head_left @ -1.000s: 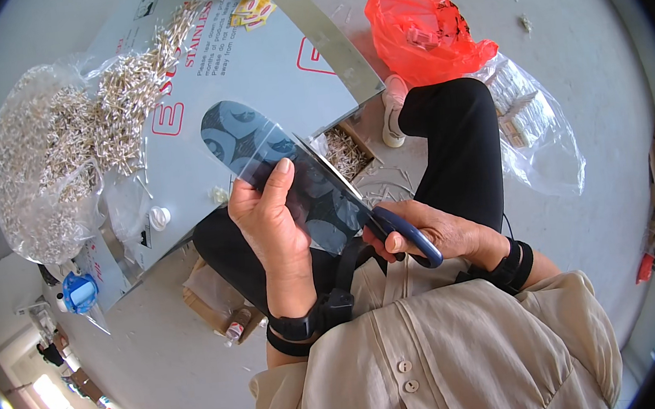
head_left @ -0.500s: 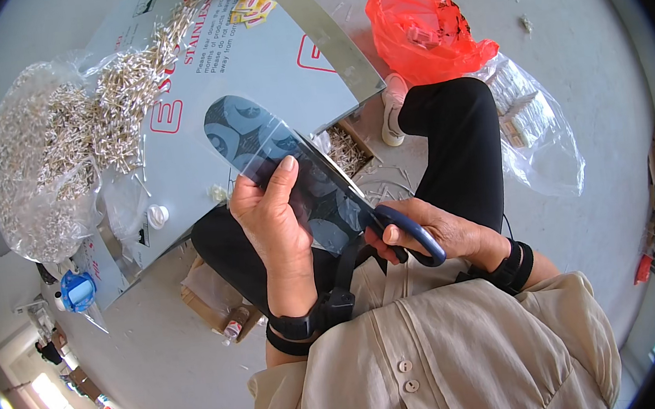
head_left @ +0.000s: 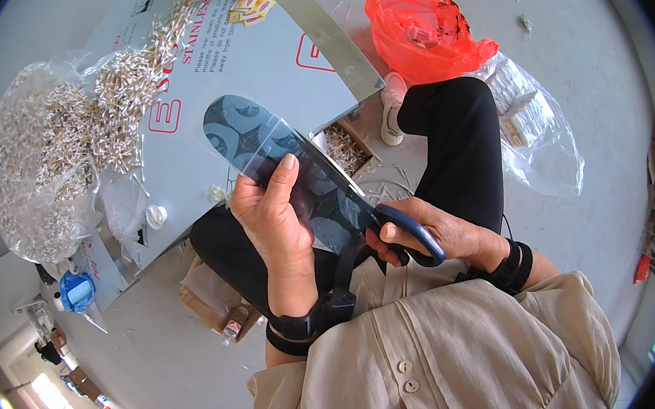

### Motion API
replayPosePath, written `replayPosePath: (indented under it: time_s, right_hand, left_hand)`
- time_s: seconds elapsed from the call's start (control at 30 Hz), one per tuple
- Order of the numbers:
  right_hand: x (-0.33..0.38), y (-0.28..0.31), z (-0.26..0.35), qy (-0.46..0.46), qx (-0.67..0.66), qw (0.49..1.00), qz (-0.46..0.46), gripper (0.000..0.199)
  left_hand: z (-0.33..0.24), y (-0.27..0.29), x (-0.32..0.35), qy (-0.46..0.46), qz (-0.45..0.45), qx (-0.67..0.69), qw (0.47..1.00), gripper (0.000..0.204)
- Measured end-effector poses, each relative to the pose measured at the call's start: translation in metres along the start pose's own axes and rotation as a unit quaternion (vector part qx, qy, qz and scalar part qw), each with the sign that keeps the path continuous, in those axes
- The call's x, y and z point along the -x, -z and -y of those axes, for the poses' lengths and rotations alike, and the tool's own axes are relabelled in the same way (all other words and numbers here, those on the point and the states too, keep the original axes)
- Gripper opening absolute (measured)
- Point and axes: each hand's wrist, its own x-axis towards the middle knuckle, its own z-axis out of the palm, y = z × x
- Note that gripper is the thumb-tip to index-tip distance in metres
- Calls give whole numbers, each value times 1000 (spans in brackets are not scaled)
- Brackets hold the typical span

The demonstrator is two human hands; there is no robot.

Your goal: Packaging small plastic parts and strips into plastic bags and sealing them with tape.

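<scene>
My left hand [head_left: 273, 214] grips a long, round-ended insole [head_left: 244, 118], blue-grey with a pattern of pale circles. The thumb presses on its top face and the fingers go underneath. My right hand [head_left: 428, 226] is closed round the dark blue handles of a pair of scissors [head_left: 417, 235]. Their long blades point up and left, lying along the insole's right edge. Whether the blades are fully together is hard to tell. The insole's lower end sits beside the scissors' pivot, above my lap.
Left, a film-covered metal sheet [head_left: 269, 84] bears a clear bag of cotton swabs [head_left: 32, 170], yellow packets [head_left: 252, 8] and a white cap [head_left: 157, 215]. Beyond the blades stands a small box of swabs [head_left: 350, 147]. A red plastic bag [head_left: 421, 34] and a clear bag [head_left: 532, 122] lie right.
Both hands, the insole and the scissors stay in nearly the same place. The scissors' blades and handles have shifted only very slightly.
</scene>
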Motion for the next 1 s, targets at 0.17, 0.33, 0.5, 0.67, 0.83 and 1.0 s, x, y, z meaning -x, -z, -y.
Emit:
replayPosePath:
  time_s: [0.17,0.33,0.5,0.67,0.83,1.0]
  right_hand:
    - [0,-2,1,-22,-8,1000,-10,53]
    - [-1,0,1,-12,-33,998,-42,47]
    - [-22,16,-12,-75,89,992,-43,36]
    - [-94,28,-38,23,597,779,-191,25]
    - [-160,33,-47,93,668,706,-219,22]
    - [-191,28,-48,82,722,651,-221,19]
  left_hand:
    - [-2,-5,1,11,-7,16,1000,14]
    - [-7,-7,3,18,-18,20,999,13]
    - [-22,9,-3,12,-54,-6,998,11]
    - [-17,47,-17,-34,-65,-18,997,14]
    - [-9,55,-18,-6,-20,-3,1000,22]
    - [-12,69,-25,4,-5,-1,1000,26]
